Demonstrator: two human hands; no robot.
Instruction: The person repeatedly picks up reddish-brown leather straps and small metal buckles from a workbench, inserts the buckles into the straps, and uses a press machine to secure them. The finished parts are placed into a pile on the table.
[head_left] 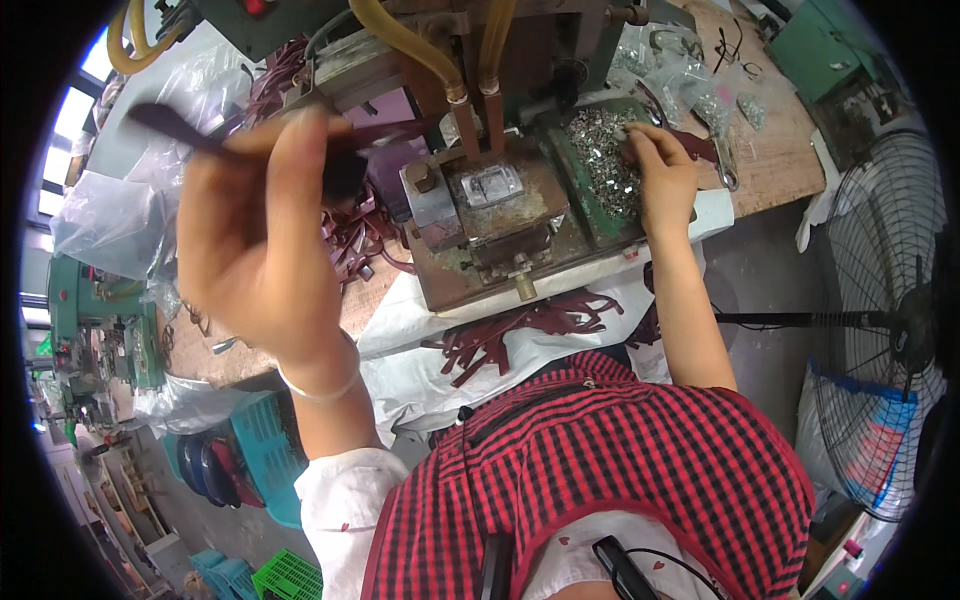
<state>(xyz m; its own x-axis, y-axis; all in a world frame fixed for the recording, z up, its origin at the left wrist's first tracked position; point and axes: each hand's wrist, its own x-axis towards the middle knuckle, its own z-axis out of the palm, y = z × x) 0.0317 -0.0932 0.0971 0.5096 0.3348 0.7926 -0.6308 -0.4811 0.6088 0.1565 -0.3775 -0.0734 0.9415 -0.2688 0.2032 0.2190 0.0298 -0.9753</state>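
1. Dark maroon strap (250,140): a long thin strip, pinched in the raised left hand (265,240), running from upper left across the fingers toward the press.
2. Left hand is lifted close to the camera, fingers closed on the strap; a pale bangle (320,385) sits on its wrist.
3. Right hand (662,175) reaches into the green tray (585,205) of small silvery metal clips (605,155), fingertips curled onto the clips at the tray's far end; whether it has picked one up I cannot tell.
4. Between both hands stands a small press fixture (490,215), with a metal plate in its block and yellowish hoses (420,50) coming down from above.
5. More maroon straps (520,330) lie heaped on white sheeting at the surface's (770,160) near edge, just below the fixture.
6. Clear plastic bags (670,60) rest beyond the tray; a standing fan (890,320) is at far right.
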